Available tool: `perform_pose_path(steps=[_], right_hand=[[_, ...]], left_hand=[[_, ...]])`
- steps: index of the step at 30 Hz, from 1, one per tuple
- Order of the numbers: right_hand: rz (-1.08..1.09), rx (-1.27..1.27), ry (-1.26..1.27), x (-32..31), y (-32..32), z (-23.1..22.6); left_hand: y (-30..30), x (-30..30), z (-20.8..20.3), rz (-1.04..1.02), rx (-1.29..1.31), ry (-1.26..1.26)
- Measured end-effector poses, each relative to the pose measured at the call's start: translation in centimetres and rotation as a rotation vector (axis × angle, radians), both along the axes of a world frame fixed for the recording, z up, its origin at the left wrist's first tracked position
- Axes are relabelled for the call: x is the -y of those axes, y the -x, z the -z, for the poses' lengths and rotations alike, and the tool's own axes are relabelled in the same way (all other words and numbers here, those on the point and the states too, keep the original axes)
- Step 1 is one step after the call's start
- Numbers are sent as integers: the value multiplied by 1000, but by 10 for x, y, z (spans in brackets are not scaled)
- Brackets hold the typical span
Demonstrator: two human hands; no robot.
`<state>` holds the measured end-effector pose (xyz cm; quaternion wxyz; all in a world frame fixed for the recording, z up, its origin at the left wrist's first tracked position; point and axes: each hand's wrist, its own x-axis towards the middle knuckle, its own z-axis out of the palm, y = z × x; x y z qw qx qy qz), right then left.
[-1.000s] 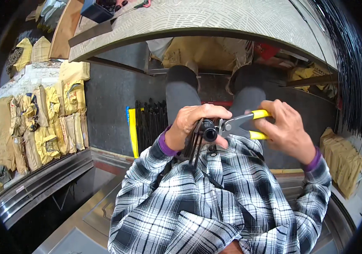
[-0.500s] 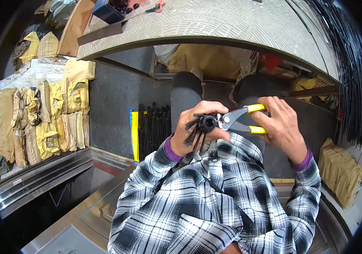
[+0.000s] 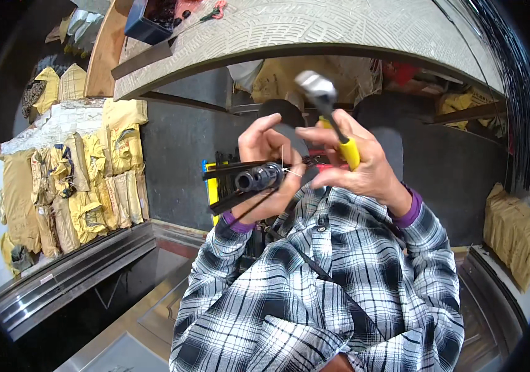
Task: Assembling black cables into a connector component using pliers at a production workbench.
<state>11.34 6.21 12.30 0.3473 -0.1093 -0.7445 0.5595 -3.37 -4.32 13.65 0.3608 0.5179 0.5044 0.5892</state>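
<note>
My left hand (image 3: 286, 187) grips a black tubular hub (image 3: 257, 178) with several thin black rods fanning out of it. The hub lies tilted, its open end toward the left. By the fingertips a thin pale wire (image 3: 294, 172) sticks out at the hub's side. Close on the right, my right hand (image 3: 373, 166) is wrapped round yellow-handled cutting pliers (image 3: 351, 152). Their metal head points up and away from the hub, smeared by motion. One of the yellow handles is mostly hidden behind the fingers.
A pale patterned worktable (image 3: 351, 28) curves across the far side, bearing a blue bin (image 3: 142, 28) and red-handled snips (image 3: 218, 10). Long black rods (image 3: 519, 105) hang at the right. Yellow-brown wrapped packages (image 3: 79, 186) lie at left; another stack (image 3: 516, 239) stands at right.
The pliers have come away from the hub and swung upward in my right hand, which has moved left. My left hand has tipped the hub to the left and loosened some fingers.
</note>
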Motion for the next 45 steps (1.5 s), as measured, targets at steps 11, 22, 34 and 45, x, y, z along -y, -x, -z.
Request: perform_pose_path(steps=[11, 22, 34, 45], right_hand=[[330, 282, -985, -29, -10, -14], [575, 348, -1613, -31, -6, -23], [-418, 465, -434, -36, -41, -45], [-128, 498, -572, -12, -57, -51]], left_hand=[[15, 2, -11, -5, 104, 116], [26, 1, -14, 29, -210, 155], [25, 1, -10, 107, -68, 164], [9, 1, -12, 54, -58, 141]])
